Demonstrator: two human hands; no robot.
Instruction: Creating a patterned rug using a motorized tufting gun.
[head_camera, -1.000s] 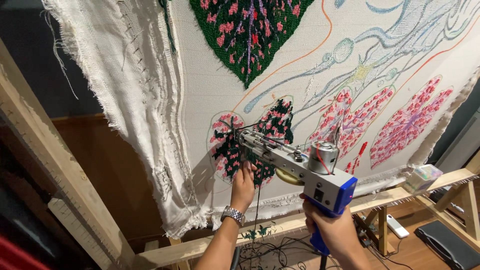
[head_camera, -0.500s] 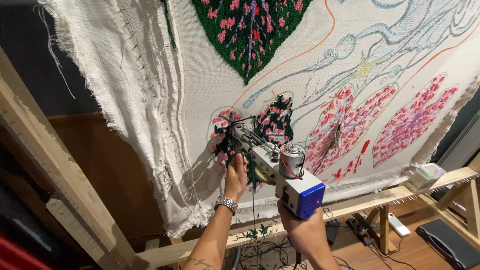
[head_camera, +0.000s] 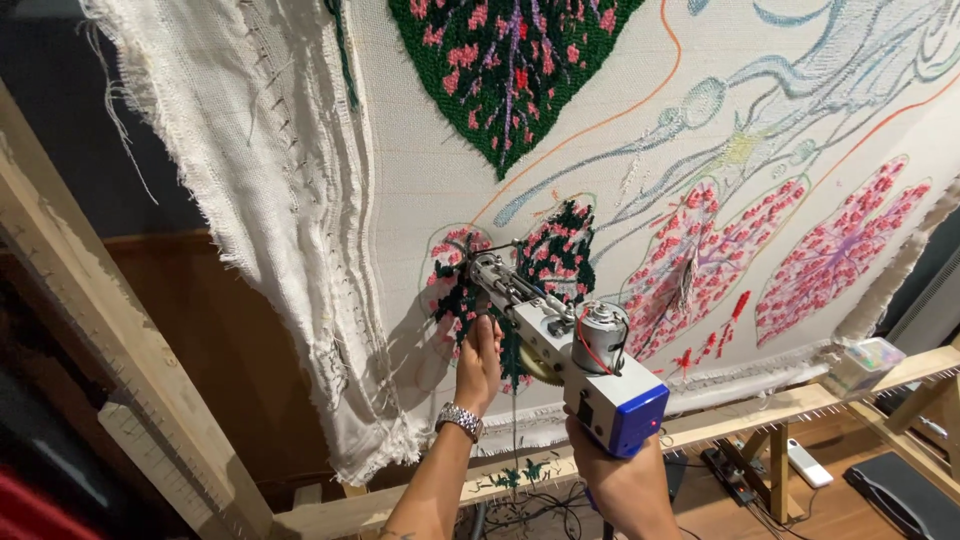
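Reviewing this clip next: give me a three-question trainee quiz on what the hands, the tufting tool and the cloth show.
1. True or false: the tufting gun has its tip against the stretched cloth.
2. Which hand grips the handle below the gun's blue rear end: A left hand, B right hand?
3. Fill in: the left wrist wears a metal ____.

Key: 1 true. 2 B; the left hand holds the front grip near the needle. 3 watch.

A wooden frame (head_camera: 120, 360) is seen at the left. A small plastic box (head_camera: 868, 362) is set on the right rail, and cables (head_camera: 535, 505) are spread on the floor below.
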